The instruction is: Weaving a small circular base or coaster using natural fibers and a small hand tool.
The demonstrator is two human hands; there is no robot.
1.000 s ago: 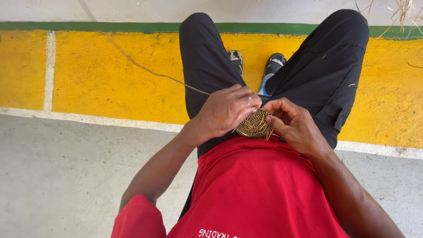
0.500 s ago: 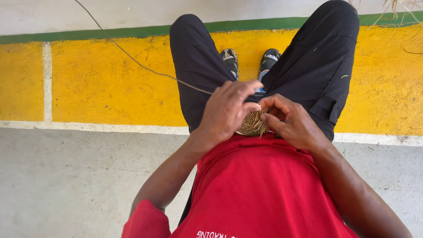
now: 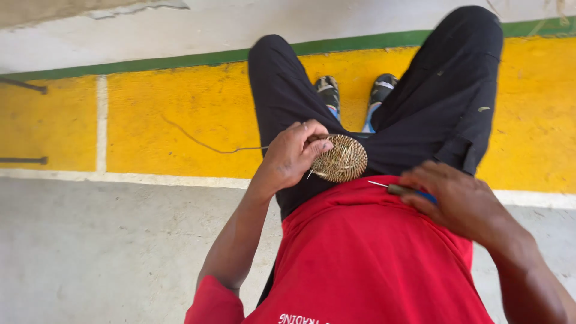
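Left hand [image 3: 291,157] is pinching a small round coiled disc [image 3: 341,158], straw-coloured with a tight, bristly weave, held over the lap against the black trousers [image 3: 432,114]. A thin strand [image 3: 204,144] trails off left across the yellow painted floor [image 3: 180,120]. Right hand [image 3: 459,201] sits apart on the red shirt [image 3: 360,258], fingers wrapped round a slim blue-handled awl [image 3: 399,190] with a metal tip. Plenty of bare grey concrete [image 3: 108,252] on the left.
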